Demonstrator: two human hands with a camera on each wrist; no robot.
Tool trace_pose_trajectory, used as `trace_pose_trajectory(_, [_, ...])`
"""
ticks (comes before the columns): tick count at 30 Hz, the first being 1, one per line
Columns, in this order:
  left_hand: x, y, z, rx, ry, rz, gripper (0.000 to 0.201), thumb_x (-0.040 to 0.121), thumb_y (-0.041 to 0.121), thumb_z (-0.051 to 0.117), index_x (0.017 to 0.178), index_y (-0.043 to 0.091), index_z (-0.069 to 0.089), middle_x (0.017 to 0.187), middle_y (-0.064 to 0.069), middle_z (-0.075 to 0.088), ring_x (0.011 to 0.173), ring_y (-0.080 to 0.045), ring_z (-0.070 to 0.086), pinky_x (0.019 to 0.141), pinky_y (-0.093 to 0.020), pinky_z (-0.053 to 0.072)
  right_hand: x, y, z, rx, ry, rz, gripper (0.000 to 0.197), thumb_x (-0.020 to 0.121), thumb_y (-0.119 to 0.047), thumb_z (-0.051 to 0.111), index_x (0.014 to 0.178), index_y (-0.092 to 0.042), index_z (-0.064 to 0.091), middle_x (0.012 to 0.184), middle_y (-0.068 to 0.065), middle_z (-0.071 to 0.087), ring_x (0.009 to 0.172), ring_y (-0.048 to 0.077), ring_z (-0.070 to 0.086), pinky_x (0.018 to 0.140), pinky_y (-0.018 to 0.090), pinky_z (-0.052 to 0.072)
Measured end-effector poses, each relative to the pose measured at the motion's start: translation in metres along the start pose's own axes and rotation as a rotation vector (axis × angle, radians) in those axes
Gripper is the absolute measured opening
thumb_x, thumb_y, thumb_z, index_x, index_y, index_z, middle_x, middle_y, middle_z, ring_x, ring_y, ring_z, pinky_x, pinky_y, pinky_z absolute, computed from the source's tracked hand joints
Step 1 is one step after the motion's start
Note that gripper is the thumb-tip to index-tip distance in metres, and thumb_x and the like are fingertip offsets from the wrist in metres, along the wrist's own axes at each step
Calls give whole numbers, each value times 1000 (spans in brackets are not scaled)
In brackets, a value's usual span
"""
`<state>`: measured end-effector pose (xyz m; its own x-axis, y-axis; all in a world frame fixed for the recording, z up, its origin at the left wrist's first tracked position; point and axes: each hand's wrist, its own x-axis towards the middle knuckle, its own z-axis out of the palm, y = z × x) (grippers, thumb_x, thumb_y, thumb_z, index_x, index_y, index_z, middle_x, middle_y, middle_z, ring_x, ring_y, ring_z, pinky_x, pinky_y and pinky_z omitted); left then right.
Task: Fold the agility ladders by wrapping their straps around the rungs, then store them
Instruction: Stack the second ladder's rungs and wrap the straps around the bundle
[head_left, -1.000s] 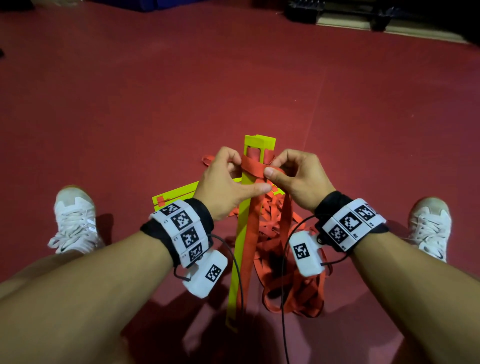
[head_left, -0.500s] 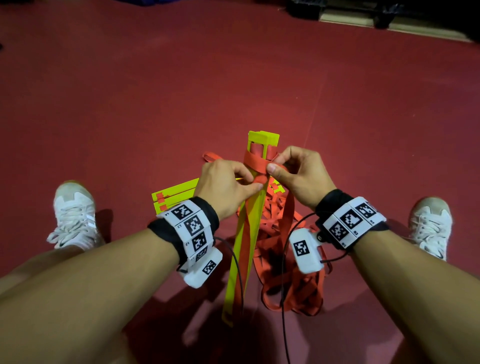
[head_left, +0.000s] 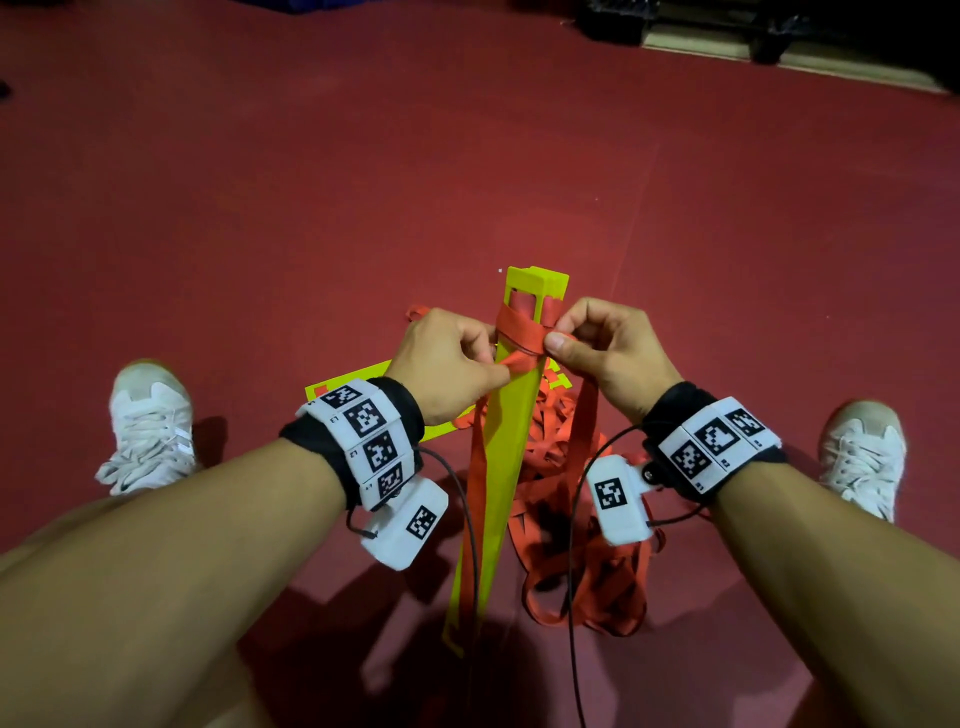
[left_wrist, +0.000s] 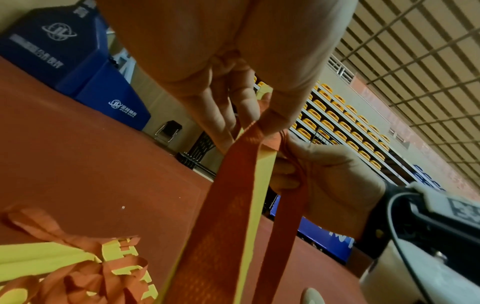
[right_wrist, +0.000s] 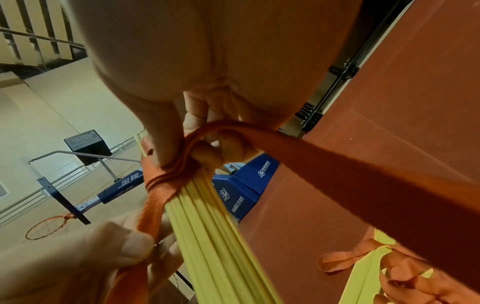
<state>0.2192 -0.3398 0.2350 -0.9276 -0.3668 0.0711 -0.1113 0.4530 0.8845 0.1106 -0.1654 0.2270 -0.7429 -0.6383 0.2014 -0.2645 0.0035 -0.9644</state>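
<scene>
Red floor: loose straps heaped behind the held rungs.

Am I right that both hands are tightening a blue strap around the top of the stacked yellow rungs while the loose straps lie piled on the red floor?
Not quite: the strap is orange-red, not blue, as the head view shows. The rest holds: the left hand and right hand pinch it around the top of the stacked yellow rungs, with the loose straps piled on the red floor.
</scene>
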Motion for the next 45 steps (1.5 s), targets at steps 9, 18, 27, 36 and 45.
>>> trace_pose_trajectory(9, [9,-7,-1,-140,74,-42,16,52,19,66,42,20,54,62,3,65,57,-8,54,61,-26,40,1,-2,-5,59,-159,29,35,81,10,71,98,-13,52,88,1,67,75,8,57,68,19,48])
trace_pose_trajectory(18, [13,-7,-4,-308,-47,-36,16,58,3,65,56,16,54,75,-18,59,64,-12,58,67,-27,42,0,-6,-4,18,-201,-46,46,82,-4,71,125,-1,56,112,6,64,90,25,59,82,43,48])
trace_pose_trajectory(27, [15,-13,-12,-188,-70,19,25,67,6,80,69,24,64,63,4,59,58,-18,52,55,-26,45,-1,-5,-4,148,-237,20,48,81,1,69,123,-1,47,112,3,64,92,29,55,82,33,51])
trace_pose_trajectory(36, [-2,-6,-7,190,-164,130,38,63,7,74,91,19,51,80,0,64,68,-21,62,67,-34,51,-1,-5,0,105,-161,12,42,77,-4,72,114,-10,54,97,-12,68,76,11,57,74,24,52])
trace_pose_trajectory(45, [-2,-8,-2,482,-26,166,15,79,22,67,81,29,54,68,13,47,74,-22,48,70,-30,33,0,-1,1,83,-147,-27,39,78,-5,73,112,-15,57,105,-4,69,87,25,58,83,36,53])
